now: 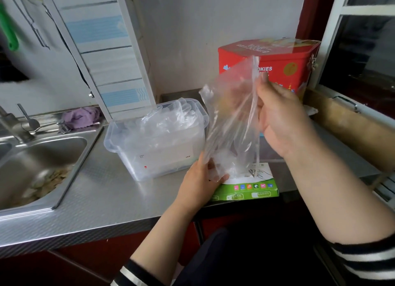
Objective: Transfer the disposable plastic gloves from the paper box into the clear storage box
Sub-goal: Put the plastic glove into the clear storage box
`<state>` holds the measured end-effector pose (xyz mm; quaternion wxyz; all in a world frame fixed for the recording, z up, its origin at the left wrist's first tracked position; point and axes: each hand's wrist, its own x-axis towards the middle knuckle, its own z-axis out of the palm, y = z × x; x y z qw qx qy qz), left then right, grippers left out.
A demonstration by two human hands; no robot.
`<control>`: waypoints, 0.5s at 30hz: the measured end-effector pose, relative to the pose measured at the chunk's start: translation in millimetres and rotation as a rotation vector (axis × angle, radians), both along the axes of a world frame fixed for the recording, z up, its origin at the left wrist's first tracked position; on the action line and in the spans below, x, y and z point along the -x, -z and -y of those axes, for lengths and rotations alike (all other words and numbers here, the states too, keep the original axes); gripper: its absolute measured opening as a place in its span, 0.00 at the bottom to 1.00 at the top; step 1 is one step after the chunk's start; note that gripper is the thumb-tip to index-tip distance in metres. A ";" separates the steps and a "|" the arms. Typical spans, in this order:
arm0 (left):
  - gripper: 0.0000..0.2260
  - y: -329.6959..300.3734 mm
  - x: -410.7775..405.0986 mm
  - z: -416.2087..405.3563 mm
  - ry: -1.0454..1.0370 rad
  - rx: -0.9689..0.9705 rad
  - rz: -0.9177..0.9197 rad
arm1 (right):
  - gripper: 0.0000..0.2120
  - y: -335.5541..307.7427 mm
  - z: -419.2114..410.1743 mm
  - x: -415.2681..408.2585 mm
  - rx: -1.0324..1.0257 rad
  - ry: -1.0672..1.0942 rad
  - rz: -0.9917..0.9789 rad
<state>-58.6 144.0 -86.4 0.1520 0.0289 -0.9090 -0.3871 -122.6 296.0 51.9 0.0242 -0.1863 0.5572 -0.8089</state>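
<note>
Hands: right hand (280, 123) pinches a clear glove (232, 123) up high; left hand (199, 183) grips its lower end over the paper box (245, 188).
Gloves: more fill the clear storage box (154, 140), just left of the paper box.
Counter: steel counter (100, 196), sink (38, 164) at left, red cookie tin (284, 65) behind.
Arms: both forearms bare, striped sleeves pushed back.

On my far right I see a red cookie tin (284, 65) against the white wall. At left, a steel sink (42, 164) is sunk into the metal counter (102, 198), with a faucet (12, 125) behind it. A purple cloth (82, 116) lies bunched on the sink's far ledge.
</note>
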 end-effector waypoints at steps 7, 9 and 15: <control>0.26 -30.5 -7.9 14.3 0.154 -0.243 0.014 | 0.20 1.4 -4.8 6.5 0.178 -0.012 0.182; 0.28 -44.7 -10.3 20.8 0.175 -0.264 -0.064 | 0.20 3.8 -6.3 9.3 0.209 -0.029 0.260; 0.14 -93.1 -11.1 22.3 -0.196 -0.247 -0.438 | 0.16 4.7 -4.2 16.4 0.363 -0.019 0.327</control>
